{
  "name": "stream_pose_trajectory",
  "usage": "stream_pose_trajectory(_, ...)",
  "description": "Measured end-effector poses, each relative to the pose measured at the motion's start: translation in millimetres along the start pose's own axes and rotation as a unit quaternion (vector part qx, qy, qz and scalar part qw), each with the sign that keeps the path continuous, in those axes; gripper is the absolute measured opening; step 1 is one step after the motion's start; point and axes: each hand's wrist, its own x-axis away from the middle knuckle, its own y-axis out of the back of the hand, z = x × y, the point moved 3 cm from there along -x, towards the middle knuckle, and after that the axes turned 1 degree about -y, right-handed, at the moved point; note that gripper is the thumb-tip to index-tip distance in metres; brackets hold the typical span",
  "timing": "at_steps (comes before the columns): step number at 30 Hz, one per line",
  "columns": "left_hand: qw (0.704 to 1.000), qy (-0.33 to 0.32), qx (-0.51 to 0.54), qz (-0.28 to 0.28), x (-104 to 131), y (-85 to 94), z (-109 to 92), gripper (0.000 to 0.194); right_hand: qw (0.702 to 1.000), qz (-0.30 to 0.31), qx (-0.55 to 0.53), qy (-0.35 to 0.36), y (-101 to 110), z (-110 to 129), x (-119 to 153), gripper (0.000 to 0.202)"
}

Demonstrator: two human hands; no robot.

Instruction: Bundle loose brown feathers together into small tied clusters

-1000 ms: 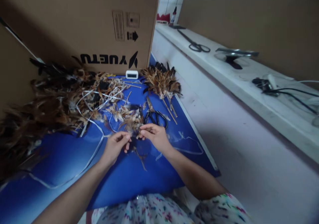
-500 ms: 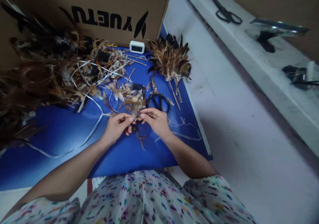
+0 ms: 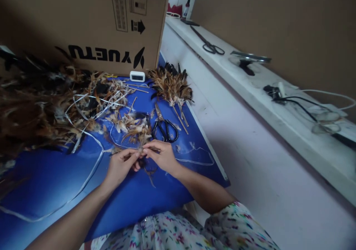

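Both hands meet over the blue table near its front. My left hand [image 3: 120, 165] pinches the base of a small brown feather piece [image 3: 142, 135], thumb against fingers. From the right, my right hand [image 3: 161, 154] pinches the same piece, its fingertips nearly touching the left ones. A dark, thin feather [image 3: 150, 174] hangs or lies just below the fingers. Black-handled scissors [image 3: 166, 129] lie just beyond my right hand, blades pointing away. Loose pale and brown feathers [image 3: 125, 124] are spread beyond the hands.
A large feather heap [image 3: 36, 113] with white string [image 3: 96, 168] covers the left. Behind stand a cardboard box [image 3: 83, 24] and a small white digital device [image 3: 137, 76]. Feather bundles on sticks [image 3: 172, 85] lie at the back right. A ledge [image 3: 239, 70] holds more scissors [image 3: 208, 44] and cables.
The view has tilted up and turned right, showing more of the box and ledge. Both hands remain together at the feather piece, with little change in their grip.
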Motion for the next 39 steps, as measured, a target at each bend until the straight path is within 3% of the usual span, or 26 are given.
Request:
stream_pose_trajectory(14, 0.998, -0.042, -0.049, 0.013, 0.7, -2.1, -5.2, 0.030, 0.994, -0.009, -0.080, -0.070, -4.5, -4.4, -1.2, 0.012)
stream_pose_trajectory(20, 0.987, -0.084, -0.133, 0.027, 0.8, -1.6, -5.6, 0.026, 0.997, -0.012, -0.055, -0.059, -2.1, -1.5, -3.0, 0.010)
stream_pose_trajectory(25, 0.983, -0.087, -0.159, 0.024, 0.2, 2.6, -4.0, 0.025, 0.996, -0.050, -0.046, -0.052, 9.2, 3.6, -8.3, 0.011)
stream_pose_trajectory(31, 0.999, -0.032, -0.037, 0.007, -4.7, 6.3, -2.6, 0.029, 0.990, -0.105, -0.061, -0.069, 23.1, 5.8, -15.4, 0.014)
stream_pose_trajectory(39, 0.983, 0.059, 0.172, -0.023, -3.5, 3.1, -12.5, 0.039, 0.994, -0.046, -0.070, -0.077, 17.2, 3.2, -10.7, 0.022)
